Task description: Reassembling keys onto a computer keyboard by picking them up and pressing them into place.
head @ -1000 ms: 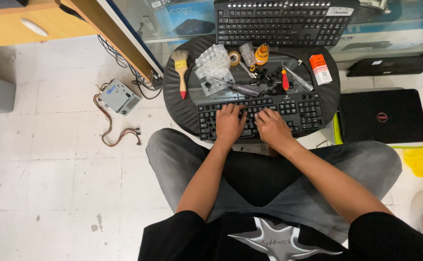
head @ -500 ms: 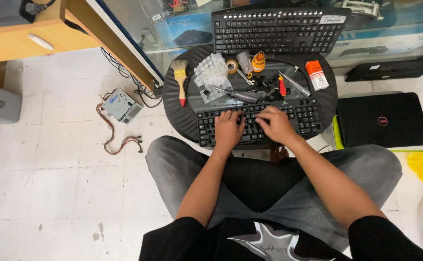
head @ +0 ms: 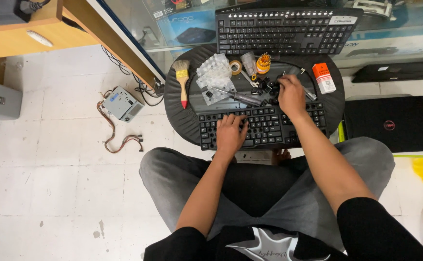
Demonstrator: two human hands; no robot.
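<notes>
Black keyboard (head: 264,126) is laid flat across the near edge of the round black worktop (head: 177,108), just above the knees. Left hand (head: 230,134) is rested palm-down on its left-centre keys, fingers spread and flat, nothing gripped. Right hand (head: 291,94) is reached past the keyboard's top edge into the heap of loose black keycaps (head: 265,88); fingertips are curled down among them, but whether a cap is pinched cannot be told.

Beside the caps: a screwdriver (head: 235,95) lying flat, a clear blister tray (head: 215,71), a roll of tape (head: 235,66), an orange bit holder (head: 263,63), a small white-and-orange box (head: 323,78). A paintbrush (head: 182,79) is placed at the worktop's left. A second keyboard (head: 284,30) is propped behind. A closed laptop (head: 390,123) and a power supply unit (head: 122,104) are on the floor.

Handling, as judged: keyboard light, stiff but slightly flexible plastic; best taken by both short ends, not by the keys. Keycaps tiny, light, smooth, easily flicked away; to be pinched by opposite sides. Clips underneath likely brittle.
</notes>
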